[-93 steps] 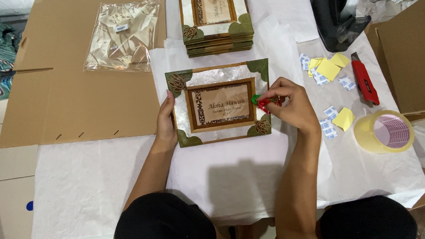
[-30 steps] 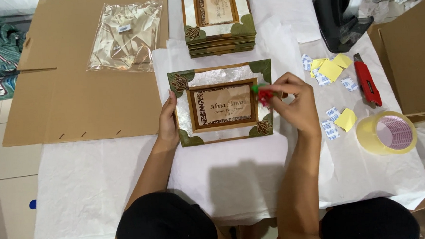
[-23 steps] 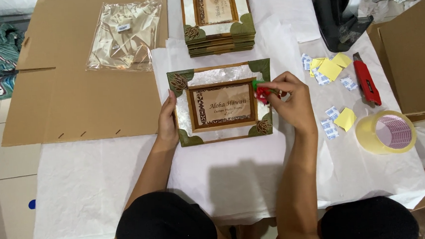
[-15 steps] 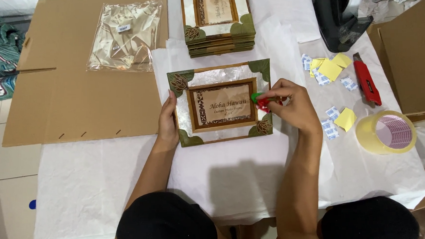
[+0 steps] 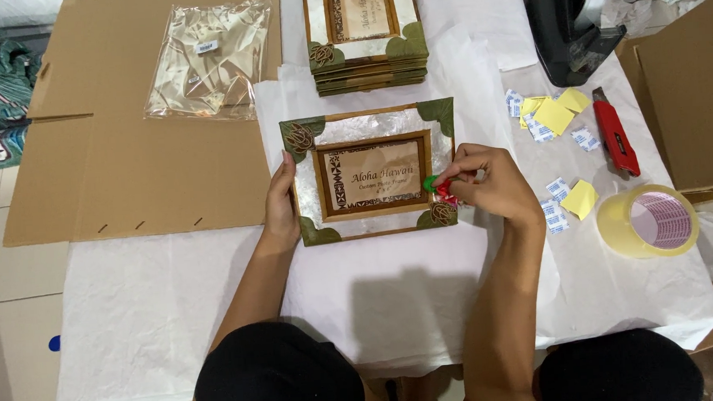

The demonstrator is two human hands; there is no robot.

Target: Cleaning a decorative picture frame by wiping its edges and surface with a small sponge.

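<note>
A wooden picture frame (image 5: 371,174) with green corner pieces and a pearly border lies flat on white tissue paper (image 5: 394,288). My left hand (image 5: 282,203) presses on its left edge. My right hand (image 5: 486,184) pinches a small red and green decoration (image 5: 439,188) against the frame's right side, just above the lower right corner.
A stack of similar frames (image 5: 366,31) sits behind. A clear plastic bag (image 5: 211,60) lies on flattened cardboard (image 5: 126,155) at left. Right of the frame: yellow and white stickers (image 5: 554,115), a red box cutter (image 5: 615,131), a tape roll (image 5: 649,221), a black tape dispenser (image 5: 568,20), an open carton (image 5: 693,101).
My right hand slid the small red and green piece a little up and back down along the frame's right side. My left hand stayed on the left edge.
</note>
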